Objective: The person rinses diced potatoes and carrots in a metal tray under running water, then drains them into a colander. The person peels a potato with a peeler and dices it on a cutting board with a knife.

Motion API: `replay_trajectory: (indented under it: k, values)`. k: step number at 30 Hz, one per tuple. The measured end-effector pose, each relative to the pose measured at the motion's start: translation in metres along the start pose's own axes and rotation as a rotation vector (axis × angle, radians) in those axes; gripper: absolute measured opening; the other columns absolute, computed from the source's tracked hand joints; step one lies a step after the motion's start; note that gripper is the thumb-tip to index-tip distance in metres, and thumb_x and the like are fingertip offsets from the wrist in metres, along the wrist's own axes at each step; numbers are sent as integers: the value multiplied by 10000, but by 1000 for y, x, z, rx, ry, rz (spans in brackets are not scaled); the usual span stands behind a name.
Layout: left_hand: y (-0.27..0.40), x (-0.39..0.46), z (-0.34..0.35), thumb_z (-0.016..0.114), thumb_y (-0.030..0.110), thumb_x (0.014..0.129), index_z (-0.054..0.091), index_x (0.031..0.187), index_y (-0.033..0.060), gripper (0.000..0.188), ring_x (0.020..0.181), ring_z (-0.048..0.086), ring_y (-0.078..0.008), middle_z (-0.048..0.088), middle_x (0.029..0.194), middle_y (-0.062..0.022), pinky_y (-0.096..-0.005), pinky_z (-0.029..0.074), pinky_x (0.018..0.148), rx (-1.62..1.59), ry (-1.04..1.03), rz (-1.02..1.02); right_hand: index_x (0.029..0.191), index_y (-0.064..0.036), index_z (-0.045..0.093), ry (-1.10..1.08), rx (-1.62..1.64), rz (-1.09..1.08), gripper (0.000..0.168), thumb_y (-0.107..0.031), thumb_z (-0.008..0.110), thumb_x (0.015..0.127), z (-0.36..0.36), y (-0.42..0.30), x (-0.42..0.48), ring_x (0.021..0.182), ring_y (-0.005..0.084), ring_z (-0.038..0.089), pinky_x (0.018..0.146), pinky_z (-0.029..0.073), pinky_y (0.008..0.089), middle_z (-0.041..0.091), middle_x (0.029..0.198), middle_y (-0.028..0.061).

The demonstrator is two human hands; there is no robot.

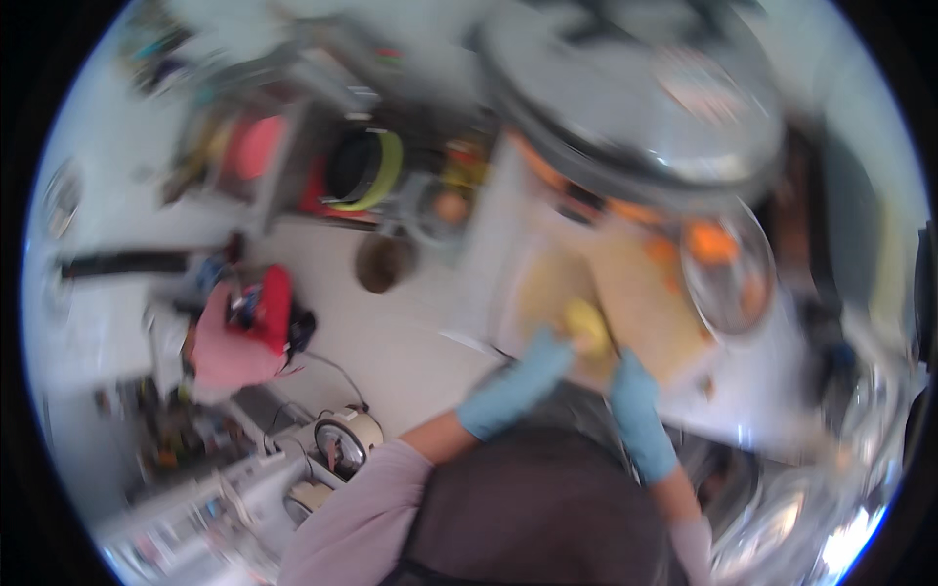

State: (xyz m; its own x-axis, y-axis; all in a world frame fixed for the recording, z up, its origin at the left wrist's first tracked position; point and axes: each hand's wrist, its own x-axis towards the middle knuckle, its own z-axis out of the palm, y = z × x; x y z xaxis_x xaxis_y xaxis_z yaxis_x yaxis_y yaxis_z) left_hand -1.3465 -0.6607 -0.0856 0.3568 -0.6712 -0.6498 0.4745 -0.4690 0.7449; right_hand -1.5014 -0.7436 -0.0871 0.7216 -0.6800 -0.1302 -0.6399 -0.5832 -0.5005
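Observation:
The view is blurred. My left hand (546, 355), in a light blue glove, is at a yellow piece of food (586, 326) on a cutting board (645, 293) and appears to hold it. My right hand (634, 373), gloved likewise, is just to the right, closed around a thin dark thing, perhaps a knife (607, 322), whose blade side faces the yellow piece. Orange pieces (663, 253) lie along the board's far right part. Beside them stands a clear round bowl (729, 286) with orange pieces in it.
A large round metal lid or pot (637, 95) looms beyond the board. Left of the table are a brown bin or pot (385, 261) and a black round container with a green rim (364, 168). A person in pink and red (242, 337) is at the left. Rice-cooker-like appliances (348, 443) stand lower left.

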Motion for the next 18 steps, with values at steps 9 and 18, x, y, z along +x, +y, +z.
replay_trajectory:
  k: [9, 18]
  values:
    - [-32, 28, 4, 687, 194, 749, 607, 1000, -45, 356, 762, 621, -167, 649, 854, -105, -299, 505, 616, -136, 61, 24, 1058, -20, 542, -79, -153, -21, 261, -179, 515, 853, -14, -3, 12, 664, 362, 610, 586, 476, 437, 617, 744, 204]
    - [-19, 23, -6, 633, 123, 745, 580, 1020, -59, 335, 830, 614, -193, 633, 931, -112, -306, 516, 701, -235, 35, -3, 937, -14, 499, 143, -67, 21, 193, -189, 535, 864, -43, -12, 13, 585, 380, 585, 493, 454, 449, 593, 654, 201]
